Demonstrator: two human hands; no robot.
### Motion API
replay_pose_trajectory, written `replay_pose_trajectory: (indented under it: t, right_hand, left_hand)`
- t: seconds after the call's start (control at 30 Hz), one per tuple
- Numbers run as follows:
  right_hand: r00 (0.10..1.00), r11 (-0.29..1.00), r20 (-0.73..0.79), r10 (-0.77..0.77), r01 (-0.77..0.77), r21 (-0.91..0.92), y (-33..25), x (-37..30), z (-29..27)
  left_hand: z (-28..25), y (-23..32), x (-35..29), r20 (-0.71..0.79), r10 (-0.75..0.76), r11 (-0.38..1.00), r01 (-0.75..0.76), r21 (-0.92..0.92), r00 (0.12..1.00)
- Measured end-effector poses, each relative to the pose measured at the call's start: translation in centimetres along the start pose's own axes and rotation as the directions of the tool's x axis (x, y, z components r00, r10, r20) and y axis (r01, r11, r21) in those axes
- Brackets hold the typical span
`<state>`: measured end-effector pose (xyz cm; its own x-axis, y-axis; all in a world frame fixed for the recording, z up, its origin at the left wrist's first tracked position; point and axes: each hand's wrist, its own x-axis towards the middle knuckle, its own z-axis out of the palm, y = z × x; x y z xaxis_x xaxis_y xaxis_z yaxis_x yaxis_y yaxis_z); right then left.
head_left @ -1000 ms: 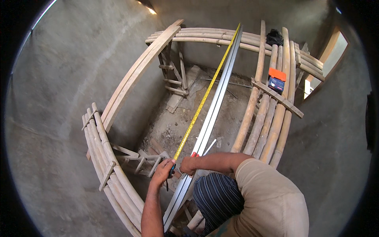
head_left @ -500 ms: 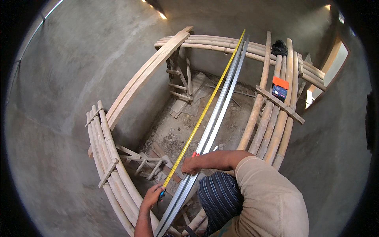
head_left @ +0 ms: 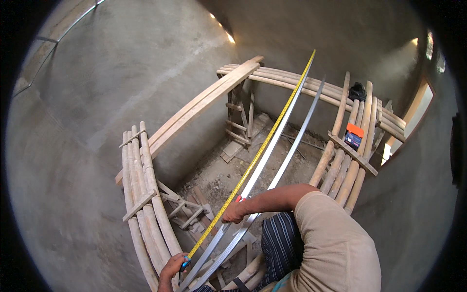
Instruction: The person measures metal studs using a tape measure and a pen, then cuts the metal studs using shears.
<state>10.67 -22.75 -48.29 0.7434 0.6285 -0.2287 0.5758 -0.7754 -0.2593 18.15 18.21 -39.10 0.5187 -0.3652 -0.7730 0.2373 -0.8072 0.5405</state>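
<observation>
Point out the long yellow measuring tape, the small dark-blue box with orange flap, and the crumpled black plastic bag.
Long yellow measuring tape (head_left: 263, 146): head view, midway along blade.
Small dark-blue box with orange flap (head_left: 353, 141): head view, blue body.
Crumpled black plastic bag (head_left: 357, 92): head view, middle.

Open air between planks (head_left: 206, 103) and yellow tape (head_left: 264, 141), metal bars (head_left: 256, 179) crossing mid-floor, room beneath forearm (head_left: 275, 198) unclear

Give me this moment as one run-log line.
left hand: holding tape measure | right hand: on left metal strip | tape measure: extended alongside strip | orange-lidded box: on bamboo poles
</observation>
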Motion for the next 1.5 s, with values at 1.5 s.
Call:
replay_pose_trajectory:
  t: [1.5]
  right_hand:
    - [0.847,0.831,0.083,0.525,-0.531,0.166,2.9,10.1,2.7]
  left_hand:
    - [-4.8,-27.1,3.2,-0.235,0.147,0.974,-0.182,-0.135,0.961]
